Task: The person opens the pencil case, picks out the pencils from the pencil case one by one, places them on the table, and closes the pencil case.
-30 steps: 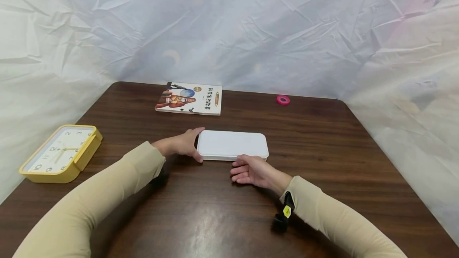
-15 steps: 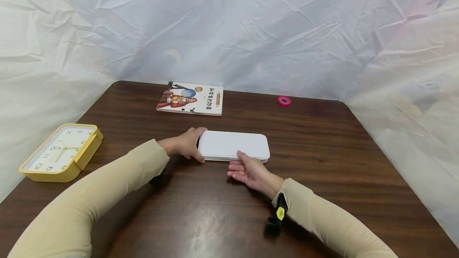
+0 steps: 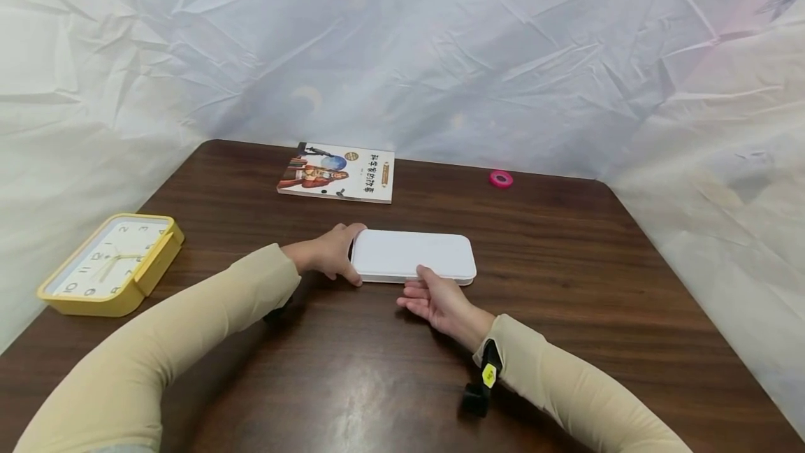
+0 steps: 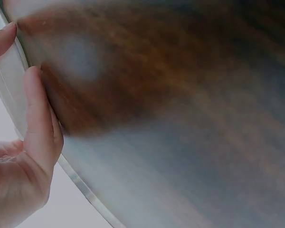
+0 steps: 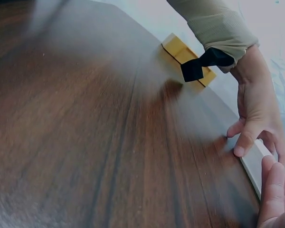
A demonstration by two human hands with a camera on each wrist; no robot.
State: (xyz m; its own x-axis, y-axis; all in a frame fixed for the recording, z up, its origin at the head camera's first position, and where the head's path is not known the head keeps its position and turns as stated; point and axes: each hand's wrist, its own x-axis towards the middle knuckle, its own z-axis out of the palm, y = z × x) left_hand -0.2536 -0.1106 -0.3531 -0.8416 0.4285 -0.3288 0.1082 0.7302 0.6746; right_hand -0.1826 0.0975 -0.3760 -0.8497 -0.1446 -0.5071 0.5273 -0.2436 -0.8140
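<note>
A flat white case (image 3: 411, 252) with rounded corners lies on the dark wooden table. My left hand (image 3: 328, 252) grips its left end, with the thumb on the near edge and fingers on the far edge. At the near long side, my right hand (image 3: 445, 303) touches the case's rim with the thumb, while its other fingers extend loosely below, palm turned up. In the left wrist view, the left hand (image 4: 35, 142) lies along the side of the case. The right wrist view shows the right hand's fingers (image 5: 274, 190) close to the case's pale edge (image 5: 251, 166).
A yellow-framed clock (image 3: 113, 264) lies face up at the left edge of the table (image 3: 566, 341). Toward the back are a picture-covered book (image 3: 336, 173) and a pink ring-shaped roll (image 3: 501, 178). Pale hanging fabric (image 3: 440, 54) surrounds the table.
My right hand has shifted slightly left, and its thumb has moved up onto the near rim of the case. The left hand keeps its grip, and the case stays in place.
</note>
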